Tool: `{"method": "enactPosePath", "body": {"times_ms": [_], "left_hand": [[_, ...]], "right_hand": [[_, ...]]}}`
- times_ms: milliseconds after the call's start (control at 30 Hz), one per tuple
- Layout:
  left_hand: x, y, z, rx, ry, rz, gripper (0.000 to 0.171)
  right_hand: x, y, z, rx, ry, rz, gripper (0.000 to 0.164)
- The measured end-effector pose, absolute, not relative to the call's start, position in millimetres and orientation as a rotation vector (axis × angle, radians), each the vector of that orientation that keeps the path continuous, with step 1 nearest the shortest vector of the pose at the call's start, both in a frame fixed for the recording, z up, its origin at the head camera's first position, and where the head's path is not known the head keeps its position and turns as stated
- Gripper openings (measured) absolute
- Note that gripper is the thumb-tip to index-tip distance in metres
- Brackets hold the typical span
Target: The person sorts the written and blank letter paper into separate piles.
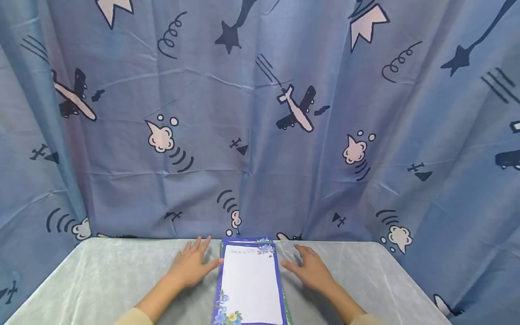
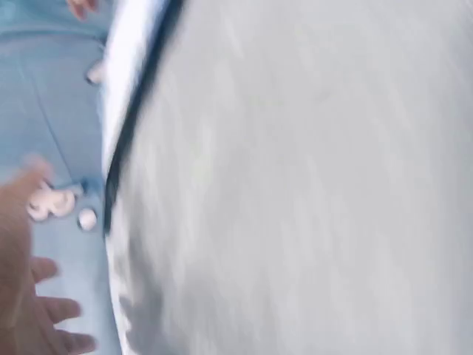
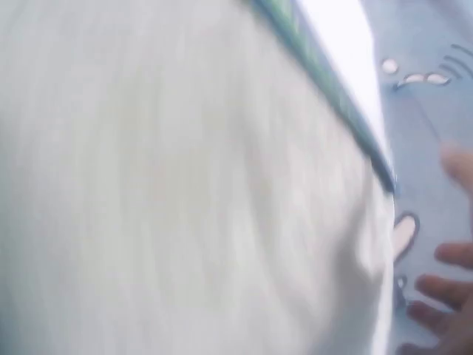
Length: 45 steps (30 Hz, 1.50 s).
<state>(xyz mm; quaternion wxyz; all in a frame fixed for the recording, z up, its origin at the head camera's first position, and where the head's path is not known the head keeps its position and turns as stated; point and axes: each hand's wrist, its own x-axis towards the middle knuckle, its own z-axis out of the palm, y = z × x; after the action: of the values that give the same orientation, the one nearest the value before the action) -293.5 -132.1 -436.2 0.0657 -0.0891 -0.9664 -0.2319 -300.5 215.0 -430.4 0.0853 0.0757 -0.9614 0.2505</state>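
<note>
In the head view a stack of paper sheets (image 1: 252, 284) lies at the middle of the table, long side pointing away from me. The top sheet is white with a purple-blue border and printed flowers at two corners; a green edge peeks out beneath it on the right. My left hand (image 1: 192, 266) is beside the stack's left edge, fingers spread, thumb tip right at the border. On the other side my right hand (image 1: 310, 270) has its fingers extended, thumb pointing at the right edge. Both wrist views are blurred and show spread fingers near the sheets' edge.
A pale grey cloth (image 1: 134, 271) covers the table. Behind it hangs a blue curtain (image 1: 260, 189) printed with airplanes, stars and clouds, reaching down to the table's far edge and around both sides.
</note>
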Motion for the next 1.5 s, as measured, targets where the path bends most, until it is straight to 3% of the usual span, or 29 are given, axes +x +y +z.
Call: {"method": "enactPosePath", "body": {"times_ms": [167,333,567,967,1500], "left_hand": [[-294,-110,-445,-0.295,-2.791,-1.023,0.065],[-290,-95,-460,-0.257,-2.694,-1.229,0.064],[-286,-89,-481,-0.33,-2.616,-1.135,0.065],[-286,-85,-488,-0.377,-2.683,-0.9,0.079],[-296,-92,-489,-0.402,-2.743,-0.838,0.077]], "right_hand": [[-297,195,-445,0.103,-2.707,1.027,0.052],[-288,188,-465,0.038,-2.67,1.114,0.049],[-282,188,-483,0.196,-2.591,0.885,0.039],[-284,194,-480,0.336,-2.714,0.712,0.058],[-294,188,-484,0.331,-2.6,0.792,0.052]]}}
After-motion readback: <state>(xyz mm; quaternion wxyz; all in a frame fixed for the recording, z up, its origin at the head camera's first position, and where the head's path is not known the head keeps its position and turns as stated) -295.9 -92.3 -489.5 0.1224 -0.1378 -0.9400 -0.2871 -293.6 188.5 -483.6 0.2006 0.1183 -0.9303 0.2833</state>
